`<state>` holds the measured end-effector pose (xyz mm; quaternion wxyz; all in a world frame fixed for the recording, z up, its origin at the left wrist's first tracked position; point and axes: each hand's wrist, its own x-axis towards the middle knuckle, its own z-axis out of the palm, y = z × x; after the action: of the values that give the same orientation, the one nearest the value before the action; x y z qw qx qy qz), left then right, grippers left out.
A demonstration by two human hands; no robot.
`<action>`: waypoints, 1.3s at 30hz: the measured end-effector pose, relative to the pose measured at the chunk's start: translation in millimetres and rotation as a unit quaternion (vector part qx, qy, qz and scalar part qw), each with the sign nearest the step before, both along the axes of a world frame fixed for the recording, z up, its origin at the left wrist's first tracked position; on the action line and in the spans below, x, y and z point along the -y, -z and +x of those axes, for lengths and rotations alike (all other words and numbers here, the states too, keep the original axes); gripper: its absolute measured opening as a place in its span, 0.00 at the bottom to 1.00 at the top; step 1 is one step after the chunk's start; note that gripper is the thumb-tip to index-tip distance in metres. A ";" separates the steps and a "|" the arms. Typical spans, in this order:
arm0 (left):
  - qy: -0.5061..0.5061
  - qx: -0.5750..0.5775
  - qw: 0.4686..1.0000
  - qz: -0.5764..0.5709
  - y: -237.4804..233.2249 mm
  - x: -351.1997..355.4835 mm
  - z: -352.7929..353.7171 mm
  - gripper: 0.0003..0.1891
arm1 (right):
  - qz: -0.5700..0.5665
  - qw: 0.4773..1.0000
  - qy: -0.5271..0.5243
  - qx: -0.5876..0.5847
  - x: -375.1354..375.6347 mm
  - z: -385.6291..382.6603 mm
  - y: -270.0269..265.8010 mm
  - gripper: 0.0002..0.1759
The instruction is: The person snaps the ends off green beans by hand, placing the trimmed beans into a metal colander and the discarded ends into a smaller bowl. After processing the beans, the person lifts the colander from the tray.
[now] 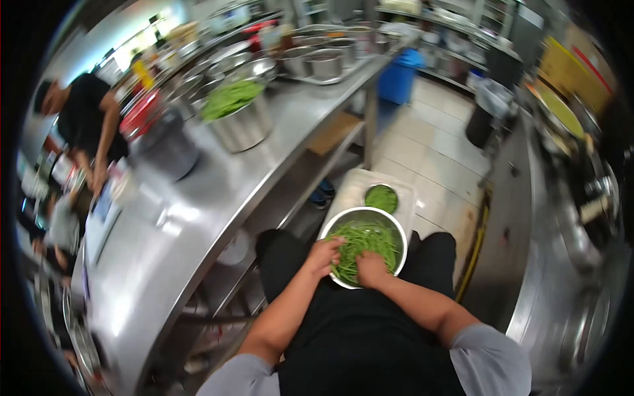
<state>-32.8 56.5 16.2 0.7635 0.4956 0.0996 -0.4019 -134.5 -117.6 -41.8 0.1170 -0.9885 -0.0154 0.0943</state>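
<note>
A wide metal bowl full of long green beans is between my knees. At its left rim, my left hand has its fingers curled inward over the beans; what lies between the fingertips is too small to make out. My right hand reaches into the beans from the lower right, fingers curled down among them and tips hidden. Just beyond stands a smaller metal container with green pieces in it, on a whitish stool or box top.
Left of me runs a long steel counter bearing a pot heaped with green vegetables, a grey bucket and metal pots. Another person works across it. A blue bin, a black bin and a right-hand steel counter flank the tiled floor.
</note>
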 end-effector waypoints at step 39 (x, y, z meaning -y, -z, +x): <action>-0.116 0.191 0.967 0.123 12.6 32.9 -4.3 0.14 | 0.637 0.742 0.211 0.010 31.3 20.9 2.1 0.14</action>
<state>-37.0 23.6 3.6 0.7428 0.6384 0.0581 -0.1929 -113.6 -148.9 -43.9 0.7358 -0.6628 0.1363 0.0251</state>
